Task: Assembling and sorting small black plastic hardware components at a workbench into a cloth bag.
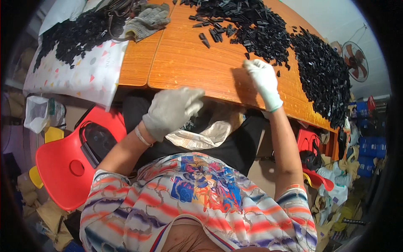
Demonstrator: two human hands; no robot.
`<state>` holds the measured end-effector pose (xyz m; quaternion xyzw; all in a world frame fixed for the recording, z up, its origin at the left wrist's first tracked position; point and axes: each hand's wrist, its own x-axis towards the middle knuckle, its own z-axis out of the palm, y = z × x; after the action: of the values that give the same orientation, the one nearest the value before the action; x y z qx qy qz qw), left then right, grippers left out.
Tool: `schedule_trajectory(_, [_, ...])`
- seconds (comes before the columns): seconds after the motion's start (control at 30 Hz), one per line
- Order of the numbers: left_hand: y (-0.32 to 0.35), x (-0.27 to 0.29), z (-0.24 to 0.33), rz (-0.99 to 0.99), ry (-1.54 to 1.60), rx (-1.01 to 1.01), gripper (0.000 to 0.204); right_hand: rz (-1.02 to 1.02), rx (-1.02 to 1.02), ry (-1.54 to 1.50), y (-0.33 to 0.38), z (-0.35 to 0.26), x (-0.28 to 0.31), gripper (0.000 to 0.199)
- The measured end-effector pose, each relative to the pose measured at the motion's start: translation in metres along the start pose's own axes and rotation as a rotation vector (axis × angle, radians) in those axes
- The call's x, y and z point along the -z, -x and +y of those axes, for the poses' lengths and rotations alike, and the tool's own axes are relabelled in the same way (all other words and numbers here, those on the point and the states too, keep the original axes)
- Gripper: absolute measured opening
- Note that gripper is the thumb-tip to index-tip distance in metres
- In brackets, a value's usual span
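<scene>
Over the lap bag [201, 136], the left hand [172, 111] curls in a closed grip, contents hidden, while the right hand [262, 80], fisted on the table [189, 63], could knock black parts [252, 25] off the edge.

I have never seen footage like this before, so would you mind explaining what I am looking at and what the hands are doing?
There is no machine here. A person wears a wide fisheye camera on the head, looking down, so straight edges bend and the person's own arms come in from below. Both hands wear light work gloves. The left hand hangs below the near edge of the orange wooden table, over a crinkled bag in the lap; whether it holds anything cannot be seen. The right hand rests on the tabletop with its fingers closed, beside a big heap of small black plastic parts. Another heap of black parts lies on a patterned sheet at the left, with a spare glove nearby. A red chair stands beside the person.
</scene>
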<state>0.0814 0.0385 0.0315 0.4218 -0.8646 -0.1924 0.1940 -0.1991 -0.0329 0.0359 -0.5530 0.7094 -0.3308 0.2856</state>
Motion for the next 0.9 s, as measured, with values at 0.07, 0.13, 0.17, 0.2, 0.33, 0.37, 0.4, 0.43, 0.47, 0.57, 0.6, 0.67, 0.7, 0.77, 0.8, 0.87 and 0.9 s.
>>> schedule_trajectory(0.07, [-0.017, 0.011, -0.004, 0.193, -0.017, -0.008, 0.027, 0.131, 0.025, 0.227, -0.025, 0.003, 0.006, 0.037])
schedule_trajectory(0.13, [-0.052, 0.018, -0.018, 0.262, -0.129, -0.025, 0.026, 0.198, 0.084, 0.381, -0.051, 0.004, 0.002, 0.04])
schedule_trajectory(0.17, [-0.072, 0.017, -0.028, 0.244, -0.171, 0.02, 0.025, 0.174, 0.087, 0.518, -0.058, 0.0, -0.001, 0.043])
schedule_trajectory(0.2, [-0.091, 0.013, -0.039, 0.227, -0.211, 0.063, 0.025, 0.152, 0.09, 0.657, -0.065, -0.005, -0.003, 0.046])
schedule_trajectory(0.33, [-0.15, 0.002, -0.072, 0.167, -0.287, 0.002, 0.024, 0.105, 0.012, 0.772, -0.077, -0.003, -0.018, 0.044])
schedule_trajectory(0.37, [-0.158, 0.0, -0.08, 0.124, -0.367, -0.012, 0.023, 0.106, 0.017, 0.771, -0.077, -0.006, -0.021, 0.044])
schedule_trajectory(0.4, [-0.165, 0.0, -0.081, 0.075, -0.44, -0.033, 0.022, 0.103, 0.027, 0.813, -0.077, -0.005, -0.022, 0.043])
schedule_trajectory(0.43, [-0.17, 0.0, -0.083, 0.042, -0.446, -0.051, 0.017, 0.1, 0.037, 0.855, -0.077, -0.003, -0.021, 0.043])
schedule_trajectory(0.47, [-0.172, -0.002, -0.084, 0.039, -0.444, -0.055, 0.017, 0.099, 0.069, 0.846, -0.078, -0.001, -0.019, 0.038])
schedule_trajectory(0.57, [-0.172, -0.002, -0.086, 0.07, -0.504, -0.085, 0.011, 0.03, 0.074, 0.82, -0.076, -0.003, -0.013, 0.036])
schedule_trajectory(0.6, [-0.168, -0.002, -0.086, 0.117, -0.497, -0.081, 0.008, 0.03, 0.073, 0.819, -0.074, -0.004, -0.01, 0.036])
schedule_trajectory(0.67, [-0.161, -0.002, -0.086, 0.161, -0.49, -0.077, 0.008, 0.017, 0.104, 0.686, -0.068, -0.006, -0.005, 0.03])
schedule_trajectory(0.7, [-0.157, -0.001, -0.085, 0.201, -0.417, -0.067, 0.01, 0.015, 0.103, 0.686, -0.063, -0.008, -0.001, 0.03])
schedule_trajectory(0.77, [-0.147, -0.001, -0.082, 0.266, -0.34, -0.068, 0.017, -0.154, -0.029, 0.106, -0.053, -0.011, 0.008, 0.024])
schedule_trajectory(0.8, [-0.144, -0.004, -0.081, 0.267, -0.339, -0.069, 0.017, -0.176, -0.015, -0.039, -0.049, -0.009, 0.01, 0.015])
schedule_trajectory(0.87, [-0.137, -0.008, -0.081, 0.268, 0.095, 0.015, 0.013, -0.218, -0.028, -0.132, -0.041, -0.007, 0.009, 0.014])
schedule_trajectory(0.9, [-0.136, -0.008, -0.075, 0.194, 0.279, 0.154, 0.016, -0.261, -0.044, -0.229, -0.037, -0.007, 0.008, 0.013])
